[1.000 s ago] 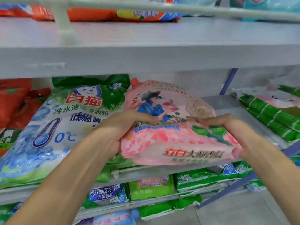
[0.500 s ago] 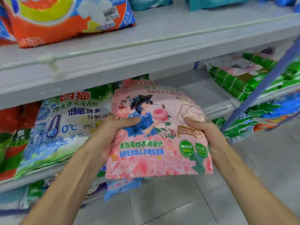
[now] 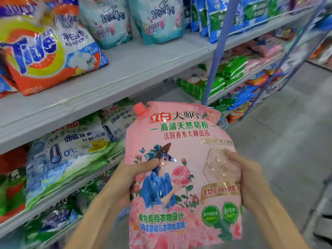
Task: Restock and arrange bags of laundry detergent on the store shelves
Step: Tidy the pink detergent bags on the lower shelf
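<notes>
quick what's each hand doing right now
Left hand: grips the left edge of the pink detergent bag, thumb on its front.
Right hand: grips the bag's right edge, thumb on its front.

detergent bag point(image 3: 181, 177): pink, rose print, blue-dressed figure, green and red lettering, coral cap
Tide bag point(image 3: 45, 56), up-left of left hand point(image 3: 125, 178): orange, yellow rings, blue logo
cold-water bag point(image 3: 68, 155), beside left hand: white, blue, green
shelf point(image 3: 125, 72): pale grey
post point(image 3: 215, 56), above right hand point(image 3: 249, 180): blue
floor point(image 3: 287, 141): grey tiles
</notes>
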`<move>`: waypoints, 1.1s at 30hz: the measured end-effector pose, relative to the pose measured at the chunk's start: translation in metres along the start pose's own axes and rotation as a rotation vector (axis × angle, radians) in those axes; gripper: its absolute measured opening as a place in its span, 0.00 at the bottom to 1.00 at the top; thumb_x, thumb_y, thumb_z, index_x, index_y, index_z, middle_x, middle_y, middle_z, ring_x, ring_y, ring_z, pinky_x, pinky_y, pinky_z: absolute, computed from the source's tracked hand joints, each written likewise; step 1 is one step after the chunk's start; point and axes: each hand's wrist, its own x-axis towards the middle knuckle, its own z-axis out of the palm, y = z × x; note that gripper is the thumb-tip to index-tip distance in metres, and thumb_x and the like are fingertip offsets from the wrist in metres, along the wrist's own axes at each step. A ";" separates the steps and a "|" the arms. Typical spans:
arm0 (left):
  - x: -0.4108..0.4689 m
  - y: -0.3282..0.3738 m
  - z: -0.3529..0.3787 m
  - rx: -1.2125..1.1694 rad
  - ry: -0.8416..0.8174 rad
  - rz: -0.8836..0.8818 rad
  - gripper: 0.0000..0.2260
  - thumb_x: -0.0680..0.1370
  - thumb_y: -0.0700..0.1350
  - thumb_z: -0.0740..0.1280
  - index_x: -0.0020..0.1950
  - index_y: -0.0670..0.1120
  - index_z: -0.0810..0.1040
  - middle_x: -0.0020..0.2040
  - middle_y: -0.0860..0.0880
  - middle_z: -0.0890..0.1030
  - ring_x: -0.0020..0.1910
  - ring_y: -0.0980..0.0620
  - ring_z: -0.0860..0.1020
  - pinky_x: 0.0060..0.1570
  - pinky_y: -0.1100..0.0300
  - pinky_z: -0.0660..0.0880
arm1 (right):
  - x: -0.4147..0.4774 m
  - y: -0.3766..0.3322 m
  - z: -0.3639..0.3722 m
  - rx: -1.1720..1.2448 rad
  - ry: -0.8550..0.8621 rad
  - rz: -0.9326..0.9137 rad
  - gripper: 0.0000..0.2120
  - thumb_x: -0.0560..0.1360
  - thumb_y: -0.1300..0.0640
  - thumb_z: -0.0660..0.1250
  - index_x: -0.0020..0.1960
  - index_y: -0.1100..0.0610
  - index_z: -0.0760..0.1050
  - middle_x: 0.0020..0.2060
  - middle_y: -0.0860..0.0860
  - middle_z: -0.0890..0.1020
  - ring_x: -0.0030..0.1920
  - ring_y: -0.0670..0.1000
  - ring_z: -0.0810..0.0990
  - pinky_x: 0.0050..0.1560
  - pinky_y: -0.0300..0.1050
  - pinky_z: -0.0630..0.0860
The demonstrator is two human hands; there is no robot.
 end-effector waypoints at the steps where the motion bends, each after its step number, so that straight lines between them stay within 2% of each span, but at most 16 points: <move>1: -0.007 0.000 0.008 0.020 -0.019 -0.001 0.28 0.59 0.42 0.82 0.59 0.40 0.84 0.55 0.32 0.83 0.52 0.33 0.82 0.57 0.38 0.77 | -0.013 -0.004 -0.003 0.023 0.033 -0.011 0.13 0.70 0.53 0.72 0.47 0.61 0.88 0.43 0.61 0.87 0.38 0.59 0.86 0.40 0.52 0.85; 3: -0.018 0.000 0.026 0.048 -0.073 0.002 0.29 0.61 0.40 0.80 0.61 0.38 0.82 0.53 0.36 0.85 0.48 0.37 0.85 0.50 0.43 0.82 | -0.038 -0.009 -0.006 0.008 0.075 -0.002 0.16 0.74 0.50 0.69 0.53 0.60 0.86 0.49 0.60 0.87 0.43 0.60 0.87 0.42 0.51 0.85; 6: -0.025 0.003 0.053 0.064 -0.167 0.013 0.29 0.64 0.37 0.80 0.64 0.39 0.80 0.54 0.39 0.86 0.49 0.40 0.86 0.45 0.47 0.83 | -0.068 -0.014 -0.016 -0.004 0.179 -0.036 0.23 0.74 0.48 0.70 0.65 0.59 0.80 0.58 0.61 0.85 0.57 0.64 0.85 0.57 0.58 0.82; 9: -0.021 0.007 0.083 0.082 -0.223 0.019 0.28 0.65 0.37 0.78 0.64 0.38 0.79 0.53 0.39 0.86 0.48 0.40 0.86 0.42 0.49 0.83 | -0.083 -0.024 -0.036 0.025 0.257 -0.102 0.27 0.72 0.47 0.74 0.68 0.59 0.78 0.60 0.62 0.84 0.61 0.66 0.82 0.66 0.64 0.76; 13: -0.008 0.014 0.131 0.132 -0.288 0.015 0.29 0.64 0.37 0.79 0.64 0.39 0.79 0.55 0.38 0.86 0.51 0.37 0.85 0.54 0.41 0.80 | -0.096 -0.050 -0.068 0.038 0.320 -0.170 0.31 0.69 0.46 0.78 0.67 0.59 0.78 0.59 0.62 0.84 0.59 0.66 0.83 0.66 0.66 0.75; 18: 0.018 0.013 0.200 0.166 -0.371 0.017 0.28 0.65 0.37 0.78 0.65 0.38 0.78 0.56 0.37 0.85 0.52 0.35 0.85 0.53 0.41 0.80 | -0.100 -0.084 -0.124 0.061 0.388 -0.228 0.33 0.68 0.47 0.79 0.69 0.60 0.75 0.57 0.62 0.85 0.57 0.65 0.84 0.64 0.67 0.77; 23: 0.054 0.008 0.263 0.170 -0.368 0.060 0.32 0.62 0.40 0.81 0.66 0.41 0.78 0.57 0.38 0.85 0.55 0.35 0.84 0.61 0.33 0.76 | -0.087 -0.122 -0.180 0.085 0.389 -0.248 0.28 0.71 0.49 0.76 0.67 0.60 0.77 0.56 0.62 0.85 0.56 0.65 0.85 0.63 0.64 0.78; 25: 0.069 0.010 0.288 0.185 -0.353 0.064 0.36 0.59 0.41 0.84 0.66 0.42 0.78 0.57 0.39 0.85 0.55 0.36 0.84 0.60 0.34 0.77 | -0.075 -0.138 -0.200 0.095 0.390 -0.252 0.27 0.72 0.50 0.76 0.66 0.60 0.78 0.56 0.62 0.85 0.55 0.65 0.85 0.61 0.63 0.78; 29: 0.111 0.023 0.336 0.213 -0.348 0.101 0.27 0.63 0.38 0.78 0.61 0.38 0.79 0.51 0.39 0.87 0.49 0.39 0.86 0.49 0.44 0.82 | -0.042 -0.171 -0.241 0.118 0.381 -0.260 0.28 0.71 0.48 0.77 0.68 0.58 0.78 0.58 0.61 0.85 0.58 0.65 0.84 0.66 0.68 0.75; 31: 0.136 0.029 0.362 0.222 -0.361 0.107 0.26 0.63 0.38 0.77 0.61 0.38 0.79 0.50 0.40 0.87 0.46 0.41 0.86 0.42 0.50 0.82 | -0.022 -0.193 -0.260 0.111 0.381 -0.265 0.27 0.72 0.49 0.77 0.67 0.58 0.78 0.59 0.61 0.84 0.58 0.65 0.84 0.66 0.68 0.74; 33: 0.166 0.036 0.387 0.214 -0.367 0.094 0.27 0.63 0.39 0.78 0.62 0.38 0.79 0.50 0.41 0.87 0.46 0.42 0.86 0.42 0.51 0.82 | 0.000 -0.217 -0.280 0.119 0.379 -0.254 0.27 0.72 0.49 0.76 0.67 0.58 0.78 0.59 0.61 0.84 0.58 0.65 0.84 0.66 0.68 0.74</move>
